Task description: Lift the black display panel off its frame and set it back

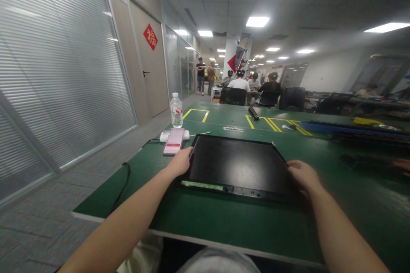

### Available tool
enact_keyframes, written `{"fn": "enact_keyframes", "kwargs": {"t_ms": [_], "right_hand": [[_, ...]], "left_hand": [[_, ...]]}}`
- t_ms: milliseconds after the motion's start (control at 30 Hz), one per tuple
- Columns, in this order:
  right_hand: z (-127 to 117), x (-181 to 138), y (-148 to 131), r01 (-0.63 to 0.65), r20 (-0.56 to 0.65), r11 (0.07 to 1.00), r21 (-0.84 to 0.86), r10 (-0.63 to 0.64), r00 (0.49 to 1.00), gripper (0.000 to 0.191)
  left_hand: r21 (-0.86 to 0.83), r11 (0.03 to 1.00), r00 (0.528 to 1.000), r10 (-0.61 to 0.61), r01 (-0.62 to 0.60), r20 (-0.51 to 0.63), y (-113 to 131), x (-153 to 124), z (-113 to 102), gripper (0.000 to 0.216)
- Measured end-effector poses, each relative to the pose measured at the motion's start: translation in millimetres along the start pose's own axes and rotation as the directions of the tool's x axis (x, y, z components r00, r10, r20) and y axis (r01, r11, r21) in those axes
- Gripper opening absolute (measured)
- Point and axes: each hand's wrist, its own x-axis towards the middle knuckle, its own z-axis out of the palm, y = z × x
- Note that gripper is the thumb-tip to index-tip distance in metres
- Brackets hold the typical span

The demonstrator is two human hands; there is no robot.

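A black flat display panel [237,164] lies face up before me, low over the green table [205,217]; whether it touches the tabletop I cannot tell. Along its near edge runs a strip of green circuit board [202,185] beside a dark frame. My left hand [182,162] is closed on the panel's left edge, its fingertips partly hidden. On the opposite edge my right hand [303,173] is closed too, with the fingers out of sight beneath the panel. A phone [174,141] lies just beyond my left hand.
Past the phone stand a water bottle [176,111] and a white power strip [165,135]. Yellow tape [272,124] marks the far table, near a dark slim part [253,113]. Blue and black parts [339,129] lie at the right. A black cable [124,183] hangs over the left edge.
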Motion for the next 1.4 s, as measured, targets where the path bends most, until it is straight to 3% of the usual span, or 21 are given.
{"fn": "enact_keyframes", "kwargs": {"t_ms": [300, 400, 567, 667, 833, 1067, 1200, 1400], "right_hand": [[4.3, 3.6, -1.0, 0.097, 0.077, 0.983, -0.153, -0.086, 0.993, 0.039], [6.4, 4.7, -1.6, 0.113, 0.106, 0.981, -0.159, -0.097, 0.990, 0.042], [9.2, 6.9, 3.2, 0.110, 0.085, 0.989, -0.103, -0.102, 0.991, 0.041], [10.3, 6.2, 5.2, 0.110, 0.046, 0.989, -0.097, -0.106, 0.993, 0.040], [11.5, 4.8, 5.4, 0.092, 0.039, 0.994, -0.067, -0.090, 0.995, 0.040], [12.3, 3.6, 4.1, 0.098, 0.050, 0.993, -0.059, -0.095, 0.994, 0.040], [12.5, 2.5, 3.2, 0.088, 0.052, 0.993, -0.078, -0.084, 0.995, 0.042], [12.8, 1.8, 2.4, 0.086, 0.049, 0.993, -0.079, -0.082, 0.995, 0.039]], "left_hand": [[-0.160, 0.984, 0.994, -0.088, 0.078, -0.058, -0.6, -3.3, 0.1, 0.057], [-0.289, 0.954, 0.991, -0.103, 0.076, -0.081, -2.6, -0.6, 2.3, 0.055], [-0.683, 0.718, 0.983, -0.186, 0.136, 0.001, -3.1, 5.7, 2.7, 0.059], [-0.795, 0.578, 0.967, -0.251, 0.184, 0.042, 0.5, 6.3, 0.1, 0.062], [-0.837, 0.492, 0.932, -0.358, 0.240, 0.056, 9.3, 4.4, -5.4, 0.050], [-0.831, 0.469, 0.884, -0.464, 0.298, 0.055, 11.1, 6.4, -6.5, 0.033], [-0.840, 0.447, 0.879, -0.471, 0.308, 0.072, 7.0, 8.7, -4.1, 0.033], [-0.913, 0.301, 0.865, -0.493, 0.276, 0.099, 3.5, 12.4, -0.8, 0.031]]}}
